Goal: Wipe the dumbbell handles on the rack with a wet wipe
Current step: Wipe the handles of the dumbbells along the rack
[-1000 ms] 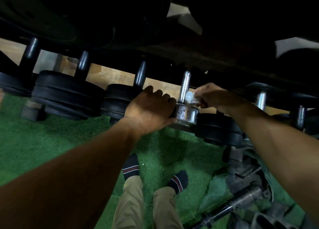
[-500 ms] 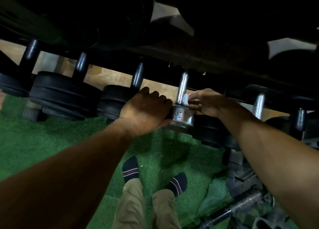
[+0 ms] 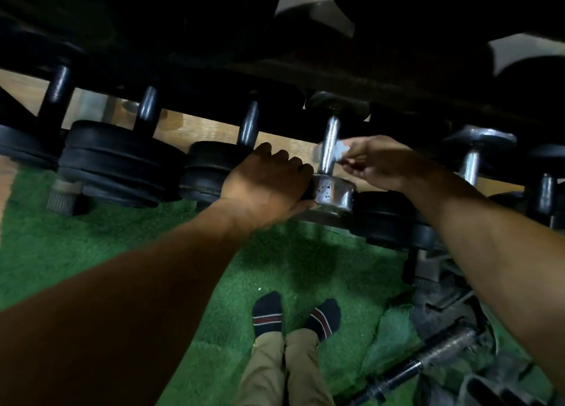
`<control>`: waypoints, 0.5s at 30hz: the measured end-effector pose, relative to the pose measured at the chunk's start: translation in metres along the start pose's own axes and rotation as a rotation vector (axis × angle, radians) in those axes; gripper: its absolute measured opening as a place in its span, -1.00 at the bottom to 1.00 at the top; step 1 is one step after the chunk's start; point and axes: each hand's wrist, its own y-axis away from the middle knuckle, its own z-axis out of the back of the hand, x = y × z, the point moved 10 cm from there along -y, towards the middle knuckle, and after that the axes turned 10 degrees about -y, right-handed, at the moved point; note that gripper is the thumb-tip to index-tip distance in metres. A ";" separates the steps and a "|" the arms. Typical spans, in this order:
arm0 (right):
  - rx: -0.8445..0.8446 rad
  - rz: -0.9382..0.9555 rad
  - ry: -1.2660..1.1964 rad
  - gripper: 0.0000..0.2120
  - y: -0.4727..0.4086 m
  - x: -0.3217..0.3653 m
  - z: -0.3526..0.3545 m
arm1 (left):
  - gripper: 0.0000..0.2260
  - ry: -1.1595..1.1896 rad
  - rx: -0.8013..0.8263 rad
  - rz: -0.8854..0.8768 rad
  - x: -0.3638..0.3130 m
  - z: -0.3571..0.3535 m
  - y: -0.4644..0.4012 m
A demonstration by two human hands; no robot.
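A row of dumbbells sits on the rack (image 3: 397, 78), whose dark upper shelf hangs over the far side and shadows most of the scene. To the left are three black dumbbells, the nearest of them a black dumbbell (image 3: 214, 170) just beside the left hand, with thick stacked plates and dark handles rising toward the far side. To the right stands another chrome dumbbell (image 3: 472, 151), and past it a small dark one, partly hidden by the right forearm. Below lies green turf (image 3: 76, 246), and near the bottom the person's two socked feet (image 3: 293, 315) and tan trouser legs show. At lower right a loose bar (image 3: 440, 359) and other dark gear lie in a heap on the floor, too dim to sort out.

The chrome dumbbell (image 3: 331, 188) being worked on is in the middle of the row, its near head shiny and speckled, its handle (image 3: 328, 145) running up toward the far head under the shelf.

The left hand (image 3: 266, 185) reaches in from lower left, arm extended, and grips the left side of the near chrome head, fingers curled over its edge, the thumb underneath.

The right hand (image 3: 385, 164) comes from the right, wrist bent inward, and pinches the wet wipe (image 3: 334, 148) between thumb and fingertips. The white wipe is wrapped against the lower part of the handle, showing on both sides of it.
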 end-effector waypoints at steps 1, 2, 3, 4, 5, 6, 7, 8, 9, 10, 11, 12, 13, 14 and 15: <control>-0.046 0.045 -0.077 -0.78 -0.002 0.007 0.003 | -0.54 -0.005 -0.002 -0.003 -0.001 0.001 0.000; -0.087 0.088 -0.147 -0.76 -0.003 0.013 0.004 | -0.53 -0.013 -0.001 -0.002 -0.001 0.001 0.001; -0.132 0.131 -0.194 -0.75 -0.006 0.019 0.005 | -0.53 -0.021 0.001 0.000 0.000 0.002 0.001; -0.170 0.169 -0.216 -0.75 -0.008 0.025 0.006 | -0.52 -0.024 0.005 0.002 -0.001 0.002 0.000; -0.204 0.201 -0.210 -0.78 -0.010 0.029 0.006 | -0.51 -0.025 0.013 0.001 -0.001 0.002 0.000; -0.246 0.227 -0.185 -0.84 -0.012 0.032 0.005 | -0.50 -0.025 0.017 -0.001 -0.001 0.000 0.000; -0.291 0.241 -0.147 -0.89 -0.015 0.033 0.007 | -0.50 -0.022 0.015 -0.002 -0.001 0.000 0.000; -0.334 0.243 -0.098 -0.94 -0.016 0.032 0.008 | -0.49 -0.018 0.010 -0.003 -0.001 0.000 0.000; -0.366 0.239 -0.036 -0.93 -0.016 0.031 0.010 | -0.49 -0.020 0.004 -0.004 -0.001 0.000 0.000; -0.385 0.224 0.039 -0.88 -0.015 0.030 0.011 | -0.49 -0.024 0.000 -0.006 -0.001 0.000 0.000; -0.376 0.202 0.109 -0.85 -0.012 0.026 0.011 | -0.49 -0.026 0.001 -0.010 -0.001 0.000 0.000; -0.338 0.172 0.166 -0.84 -0.008 0.021 0.010 | -0.50 -0.025 0.004 -0.013 -0.001 0.000 0.000; -0.279 0.147 0.204 -0.83 -0.004 0.015 0.007 | -0.50 -0.025 0.006 -0.016 -0.001 0.000 0.000; -0.212 0.129 0.223 -0.82 0.002 0.009 0.004 | -0.50 -0.026 0.000 -0.018 -0.001 0.000 0.000; -0.154 0.120 0.242 -0.80 0.007 0.004 0.002 | -0.51 -0.029 -0.009 -0.020 -0.001 0.001 0.000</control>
